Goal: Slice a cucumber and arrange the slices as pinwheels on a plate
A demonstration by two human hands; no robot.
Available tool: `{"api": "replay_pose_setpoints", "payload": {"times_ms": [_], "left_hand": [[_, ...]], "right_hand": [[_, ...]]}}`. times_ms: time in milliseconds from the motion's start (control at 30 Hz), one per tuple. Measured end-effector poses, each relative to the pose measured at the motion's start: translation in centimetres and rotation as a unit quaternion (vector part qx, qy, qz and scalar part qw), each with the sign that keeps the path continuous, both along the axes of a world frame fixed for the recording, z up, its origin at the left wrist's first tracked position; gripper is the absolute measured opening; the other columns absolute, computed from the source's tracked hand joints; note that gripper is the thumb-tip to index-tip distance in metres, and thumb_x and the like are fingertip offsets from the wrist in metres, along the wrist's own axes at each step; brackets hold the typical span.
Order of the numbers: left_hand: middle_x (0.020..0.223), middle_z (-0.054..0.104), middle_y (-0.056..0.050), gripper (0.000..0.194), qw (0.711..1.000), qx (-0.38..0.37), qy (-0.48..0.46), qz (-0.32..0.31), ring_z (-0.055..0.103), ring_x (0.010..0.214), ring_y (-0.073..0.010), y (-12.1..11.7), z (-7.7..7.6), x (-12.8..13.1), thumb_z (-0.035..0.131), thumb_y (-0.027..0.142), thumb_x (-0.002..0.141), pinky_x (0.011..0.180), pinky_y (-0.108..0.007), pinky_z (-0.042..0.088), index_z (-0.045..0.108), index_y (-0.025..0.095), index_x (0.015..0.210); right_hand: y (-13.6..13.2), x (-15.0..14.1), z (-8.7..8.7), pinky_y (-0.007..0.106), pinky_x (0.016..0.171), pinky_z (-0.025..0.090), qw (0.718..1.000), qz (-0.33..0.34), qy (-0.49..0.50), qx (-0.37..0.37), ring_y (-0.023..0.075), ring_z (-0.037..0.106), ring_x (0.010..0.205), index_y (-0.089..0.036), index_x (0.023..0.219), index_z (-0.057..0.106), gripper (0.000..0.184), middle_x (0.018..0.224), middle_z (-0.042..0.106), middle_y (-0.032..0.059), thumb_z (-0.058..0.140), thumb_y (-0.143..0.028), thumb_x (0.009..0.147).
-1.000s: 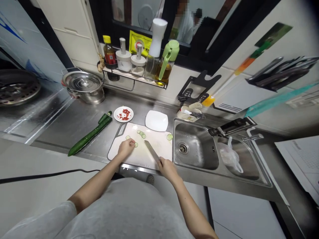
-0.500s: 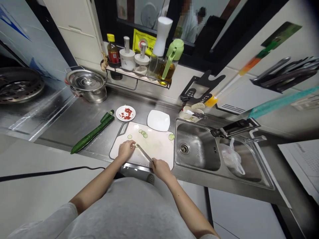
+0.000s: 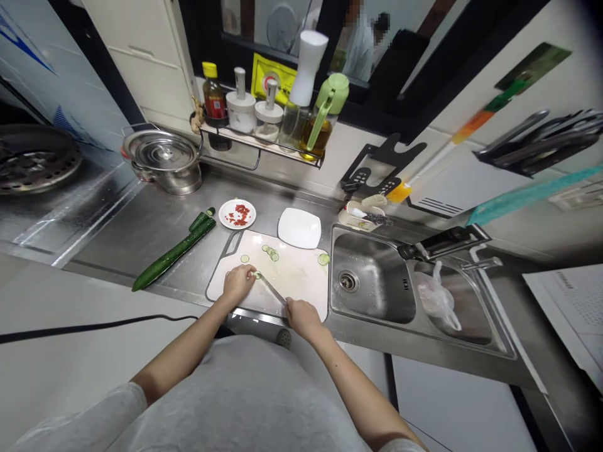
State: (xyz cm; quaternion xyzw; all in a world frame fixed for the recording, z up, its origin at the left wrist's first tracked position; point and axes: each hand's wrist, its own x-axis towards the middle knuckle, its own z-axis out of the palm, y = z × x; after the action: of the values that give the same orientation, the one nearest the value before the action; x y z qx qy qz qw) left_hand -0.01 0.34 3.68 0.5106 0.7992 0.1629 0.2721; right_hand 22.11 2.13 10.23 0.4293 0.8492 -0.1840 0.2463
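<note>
My right hand [image 3: 303, 316] is closed round the handle of a kitchen knife [image 3: 273, 291], whose tip points up and left over the cutting board [image 3: 301, 282]. Bent fingers of my left hand [image 3: 239, 282] press on a small pale green cucumber piece [image 3: 257, 275] beside the blade; part of it is hidden under the fingertips. Several thin cucumber slices [image 3: 271, 252] lie overlapping on the board beyond the hands, with a single slice [image 3: 245, 258] to their left. More slices [image 3: 323, 258] rest at the board's right edge.
Behind the board stand a plate of chopped red pieces [image 3: 229, 221] and a white square dish [image 3: 299, 228]. A long cucumber [image 3: 172, 257] with shorter pieces lies left. A steel sink [image 3: 377, 276] adjoins the right; a lidded pot [image 3: 176, 176] stands back left.
The knife blade has shifted very slightly beside the cucumber piece. Both hands stay almost in place, and the slices lie as before.
</note>
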Motion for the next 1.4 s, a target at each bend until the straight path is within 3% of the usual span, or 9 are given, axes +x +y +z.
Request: {"api": "replay_pose_setpoints", "payload": {"times_ms": [667,1067,1400], "left_hand": [[0.096,0.072,-0.001,0.025,1.000,-0.002,-0.007,-0.003,0.063,0.093,-0.0196,0.0,0.1,-0.2,0.057,0.027,0.080,0.085,-0.030,0.042,0.070,0.025,0.101],[0.096,0.072,-0.001,0.024,1.000,-0.006,-0.003,-0.005,0.063,0.096,-0.0204,0.1,0.2,-0.1,0.057,0.024,0.081,0.085,-0.031,0.040,0.068,0.026,0.102],[0.097,0.070,-0.004,0.024,0.999,-0.024,0.020,-0.009,0.062,0.098,-0.0213,0.4,1.1,0.8,0.054,0.019,0.082,0.086,-0.034,0.039,0.065,0.024,0.103]], "right_hand": [[0.9,-1.1,1.4,0.030,0.074,0.045,1.000,0.007,-0.022,-0.020,0.0253,0.066,0.099,-0.014,0.113,0.060,0.031,0.100,0.070,0.0162,0.037,-0.015,0.093],[0.4,-1.2,0.8,0.032,0.074,0.046,1.000,0.000,-0.016,-0.006,0.0261,0.066,0.097,-0.014,0.114,0.060,0.030,0.100,0.070,0.0169,0.039,-0.016,0.092],[-0.3,1.4,0.7,0.030,0.077,0.043,1.000,-0.025,-0.002,0.000,0.0250,0.066,0.099,-0.016,0.113,0.061,0.030,0.101,0.070,0.0151,0.039,-0.016,0.092]]}}
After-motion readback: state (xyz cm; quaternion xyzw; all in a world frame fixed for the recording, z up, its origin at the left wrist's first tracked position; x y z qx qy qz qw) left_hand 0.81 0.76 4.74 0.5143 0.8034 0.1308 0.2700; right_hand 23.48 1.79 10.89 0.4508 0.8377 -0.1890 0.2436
